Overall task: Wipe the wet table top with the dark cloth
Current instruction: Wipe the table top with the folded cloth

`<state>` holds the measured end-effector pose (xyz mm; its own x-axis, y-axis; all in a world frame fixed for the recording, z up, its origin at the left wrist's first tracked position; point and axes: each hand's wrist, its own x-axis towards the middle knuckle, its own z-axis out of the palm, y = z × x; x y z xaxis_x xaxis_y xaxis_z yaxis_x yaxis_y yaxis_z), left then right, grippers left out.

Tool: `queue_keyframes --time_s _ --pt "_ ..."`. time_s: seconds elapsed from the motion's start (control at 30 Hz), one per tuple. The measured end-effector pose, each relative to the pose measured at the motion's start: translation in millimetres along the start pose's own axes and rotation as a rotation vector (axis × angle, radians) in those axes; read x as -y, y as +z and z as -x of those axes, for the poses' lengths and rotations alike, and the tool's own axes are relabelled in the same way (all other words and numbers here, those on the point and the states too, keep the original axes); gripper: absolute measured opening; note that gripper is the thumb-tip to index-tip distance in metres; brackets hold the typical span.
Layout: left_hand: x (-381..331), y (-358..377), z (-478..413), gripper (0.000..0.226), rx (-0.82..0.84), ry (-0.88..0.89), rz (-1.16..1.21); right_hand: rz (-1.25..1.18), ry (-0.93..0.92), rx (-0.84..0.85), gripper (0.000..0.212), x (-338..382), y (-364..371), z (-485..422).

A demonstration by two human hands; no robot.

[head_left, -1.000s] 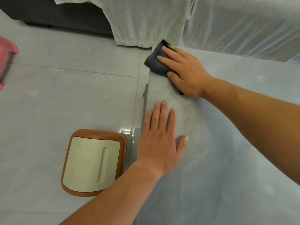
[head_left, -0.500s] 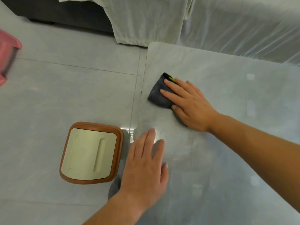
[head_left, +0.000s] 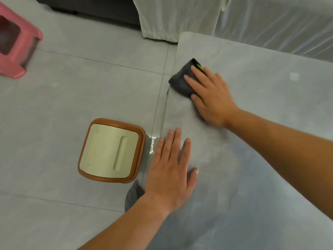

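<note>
The grey table top (head_left: 261,159) fills the right half of the view, with dull smears on its surface. A folded dark cloth (head_left: 182,82) with a small yellow-green tag lies at the table's left edge, near the far corner. My right hand (head_left: 212,98) presses flat on the cloth with straight fingers, covering its near part. My left hand (head_left: 171,170) rests flat on the table top beside the left edge, fingers straight and spread, holding nothing.
A brown-rimmed stool with a cream seat (head_left: 111,150) stands on the tiled floor (head_left: 54,105) just left of the table. A pink stool (head_left: 14,51) is at the far left. White fabric (head_left: 176,17) and clear plastic sheeting (head_left: 279,24) hang behind the table.
My right hand slid the cloth from the far corner toward me along the left edge, then back slightly toward the corner. My left hand shifted a little along the table's edge.
</note>
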<state>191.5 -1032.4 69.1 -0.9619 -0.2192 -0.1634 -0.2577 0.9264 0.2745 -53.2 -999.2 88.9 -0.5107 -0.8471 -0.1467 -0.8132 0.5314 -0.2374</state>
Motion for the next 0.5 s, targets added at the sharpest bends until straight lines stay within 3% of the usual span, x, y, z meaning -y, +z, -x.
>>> queue_keyframes --time_s 0.1,0.17,0.37,0.43,0.5 --pt "1 4 1 0.074 -0.006 0.000 -0.008 -0.032 0.183 -0.044 0.055 8 -2 -58" --pt "2 6 2 0.074 -0.016 -0.005 -0.001 -0.025 0.183 -0.062 0.055 20 1 -56" --pt "4 6 0 0.075 -0.029 -0.002 -0.013 0.076 -0.238 0.120 0.057 1 -1 37" --pt "3 5 0 0.076 -0.027 0.001 -0.025 0.081 -0.186 0.090 0.056 -21 -6 34" --pt "4 2 0 0.077 -0.015 0.002 -0.036 0.004 -0.003 0.025 0.055 -26 -7 30"
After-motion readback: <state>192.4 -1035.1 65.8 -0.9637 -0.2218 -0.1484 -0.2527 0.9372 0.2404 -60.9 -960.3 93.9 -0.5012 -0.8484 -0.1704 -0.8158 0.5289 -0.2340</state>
